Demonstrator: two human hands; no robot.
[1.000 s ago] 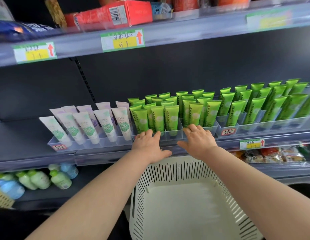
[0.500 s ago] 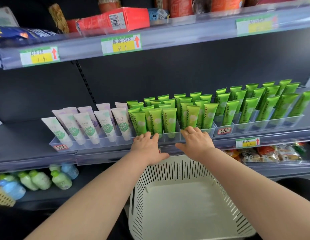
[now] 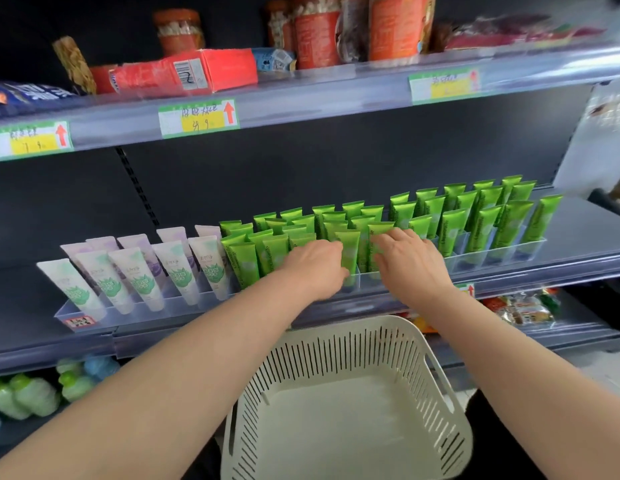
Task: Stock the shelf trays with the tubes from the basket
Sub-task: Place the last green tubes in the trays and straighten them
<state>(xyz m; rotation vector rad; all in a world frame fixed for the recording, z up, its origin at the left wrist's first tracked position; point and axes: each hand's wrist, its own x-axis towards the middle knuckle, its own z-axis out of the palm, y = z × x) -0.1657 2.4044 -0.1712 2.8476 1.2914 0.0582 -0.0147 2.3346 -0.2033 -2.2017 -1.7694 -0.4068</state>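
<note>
Clear shelf trays hold rows of tubes standing upright: white and lilac tubes (image 3: 135, 275) in the left tray (image 3: 135, 315), green tubes (image 3: 450, 230) in the middle and right trays (image 3: 502, 256). My left hand (image 3: 315, 268) lies with straight fingers on the front green tubes of the middle tray. My right hand (image 3: 409, 261) rests just to its right, fingers spread over the tops of other green tubes. One green tube (image 3: 350, 251) stands between the two hands. The white slotted basket (image 3: 336, 341) below my arms holds nothing.
The shelf above carries a red box (image 3: 187, 74), jars and price labels (image 3: 197, 117). Under the tube shelf sit green and blue bottles (image 3: 34, 393) at left and snack packets (image 3: 523, 310) at right. Bare dark shelf lies behind and left of the trays.
Both hands have moved up and forward from the tray's front edge onto the green tubes. The view has tilted slightly upward.
</note>
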